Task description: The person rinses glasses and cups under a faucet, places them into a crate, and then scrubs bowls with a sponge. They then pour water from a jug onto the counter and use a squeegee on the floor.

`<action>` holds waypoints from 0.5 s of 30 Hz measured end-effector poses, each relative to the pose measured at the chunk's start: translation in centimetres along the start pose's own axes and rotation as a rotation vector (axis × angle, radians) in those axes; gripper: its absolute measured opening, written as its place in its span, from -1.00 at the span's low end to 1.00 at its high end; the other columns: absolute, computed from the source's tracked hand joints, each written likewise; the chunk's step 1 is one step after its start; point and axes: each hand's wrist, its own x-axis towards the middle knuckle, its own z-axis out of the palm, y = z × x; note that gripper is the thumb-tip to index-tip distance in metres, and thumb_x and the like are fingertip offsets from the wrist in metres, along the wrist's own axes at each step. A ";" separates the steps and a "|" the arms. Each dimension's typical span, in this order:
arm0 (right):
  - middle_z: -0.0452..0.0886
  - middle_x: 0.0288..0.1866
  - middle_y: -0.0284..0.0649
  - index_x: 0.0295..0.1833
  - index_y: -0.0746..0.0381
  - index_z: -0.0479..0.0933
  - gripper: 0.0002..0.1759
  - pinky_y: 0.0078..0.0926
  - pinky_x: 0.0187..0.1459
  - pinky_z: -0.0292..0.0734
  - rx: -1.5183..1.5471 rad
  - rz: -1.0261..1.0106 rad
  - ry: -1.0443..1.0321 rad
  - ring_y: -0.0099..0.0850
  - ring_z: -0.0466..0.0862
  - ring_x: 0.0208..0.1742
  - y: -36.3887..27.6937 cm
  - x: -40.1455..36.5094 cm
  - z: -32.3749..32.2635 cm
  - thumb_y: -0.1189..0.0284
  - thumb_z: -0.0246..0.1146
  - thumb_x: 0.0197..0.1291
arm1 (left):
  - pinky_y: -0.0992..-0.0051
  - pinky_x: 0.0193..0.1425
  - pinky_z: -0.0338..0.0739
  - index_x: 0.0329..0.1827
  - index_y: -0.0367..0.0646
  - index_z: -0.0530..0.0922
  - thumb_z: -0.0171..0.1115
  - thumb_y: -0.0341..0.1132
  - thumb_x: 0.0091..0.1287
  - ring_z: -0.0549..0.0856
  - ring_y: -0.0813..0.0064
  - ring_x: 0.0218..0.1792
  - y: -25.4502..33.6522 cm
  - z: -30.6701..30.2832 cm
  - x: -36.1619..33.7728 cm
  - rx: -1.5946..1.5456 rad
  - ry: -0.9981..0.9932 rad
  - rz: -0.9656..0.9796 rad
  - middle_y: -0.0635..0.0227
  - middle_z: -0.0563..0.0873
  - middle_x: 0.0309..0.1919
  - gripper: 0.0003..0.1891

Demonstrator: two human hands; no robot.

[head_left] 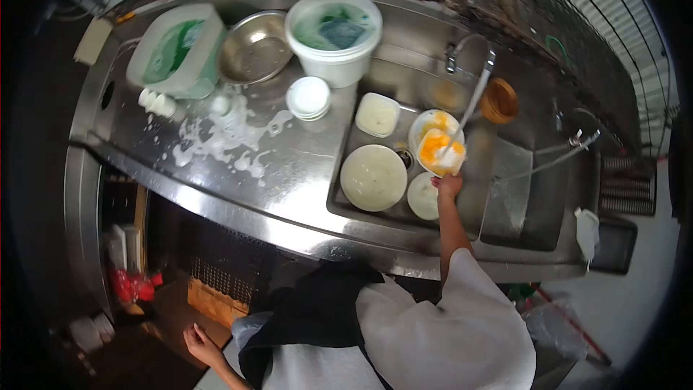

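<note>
My right hand point(448, 185) grips the near edge of a white dish point(441, 153) smeared with orange residue. A stream of water from the tap point(491, 58) runs onto this dish. Just behind it in the sink lies a white plate point(435, 124), also with orange on it. Below my right hand sits a small white bowl point(423, 198); to its left are a large white bowl point(373, 178) and a squarish white container point(377, 115). My left hand point(201, 344) hangs low at my side, away from the counter, its fingers loosely curled with nothing in them.
Left of the sink, the steel counter point(289, 173) bears soap foam point(231, 133), stacked white dishes point(309, 97), a white bucket point(333, 58) of sudsy water, a metal bowl point(254, 49) and a greenish tub point(179, 54). A brown bowl point(499, 101) stands behind the right basin point(527, 195).
</note>
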 end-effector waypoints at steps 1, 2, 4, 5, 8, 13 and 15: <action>0.65 -0.36 0.06 0.24 0.44 0.30 -0.58 -0.40 -0.71 0.58 -0.048 -0.063 -0.033 -0.21 0.70 -0.63 -0.3 0.1 1.0 0.54 -0.06 0.29 | 0.44 -0.32 0.50 -0.27 -0.44 0.56 0.13 -0.39 0.48 0.60 0.41 -0.40 -0.3 0.0 -0.3 -0.013 -0.006 -0.039 0.21 0.56 -0.35 -0.77; 0.65 -0.36 0.05 0.23 0.42 0.30 -0.59 -0.41 -0.72 0.57 -0.092 -0.130 -0.074 -0.22 0.69 -0.64 -1.0 0.0 2.2 0.52 -0.05 0.30 | 0.45 -0.33 0.50 -0.28 -0.44 0.56 0.13 -0.39 0.48 0.60 0.42 -0.41 -0.3 -0.2 -0.5 -0.024 -0.004 -0.082 0.22 0.56 -0.35 -0.77; 0.66 -0.35 0.00 0.21 0.35 0.34 -0.60 -0.41 -0.72 0.54 -0.122 -0.126 -0.197 -0.25 0.67 -0.64 -0.9 1.6 5.3 0.51 0.00 0.27 | 0.45 -0.32 0.49 -0.31 -0.43 0.55 0.15 -0.40 0.46 0.59 0.43 -0.42 0.6 -1.1 -1.0 -0.021 0.018 -0.151 0.23 0.55 -0.37 -0.77; 0.67 -0.34 -0.03 0.21 0.29 0.39 -0.60 -0.40 -0.71 0.53 -0.116 -0.052 -0.270 -0.27 0.66 -0.63 0.7 3.8 7.0 0.50 0.04 0.24 | 0.44 -0.31 0.48 -0.33 -0.42 0.54 0.16 -0.41 0.45 0.59 0.42 -0.42 1.2 -1.5 -0.8 -0.007 0.030 -0.172 0.23 0.55 -0.39 -0.78; 0.67 -0.28 -0.08 0.15 0.21 0.45 -0.67 -0.42 -0.62 0.57 -0.112 0.020 -0.390 -0.29 0.69 -0.54 2.6 4.7 12.5 0.40 0.10 0.29 | 0.45 -0.33 0.48 -0.32 -0.43 0.54 0.17 -0.41 0.45 0.59 0.44 -0.44 0.7 -2.4 -2.1 -0.013 0.064 -0.217 0.22 0.54 -0.39 -0.78; 0.68 -0.13 -0.07 0.15 0.24 0.46 -0.64 -0.34 -0.29 0.71 -0.013 0.284 -0.538 -0.27 0.75 -0.30 3.1 3.7 17.5 0.32 0.20 0.31 | 0.46 -0.35 0.49 -0.30 -0.44 0.57 0.18 -0.41 0.45 0.61 0.47 -0.45 -0.3 -3.2 -2.9 0.064 0.077 -0.236 0.24 0.54 -0.39 -0.79; 0.69 -0.13 -0.10 0.13 0.27 0.50 -0.63 -0.33 -0.19 0.73 0.111 0.313 -0.601 -0.29 0.75 -0.23 2.4 3.8 16.4 0.31 0.25 0.29 | 0.46 -0.36 0.49 -0.31 -0.43 0.57 0.18 -0.40 0.45 0.60 0.49 -0.45 -2.2 -2.7 -3.3 -0.031 0.106 -0.280 0.27 0.53 -0.39 -0.78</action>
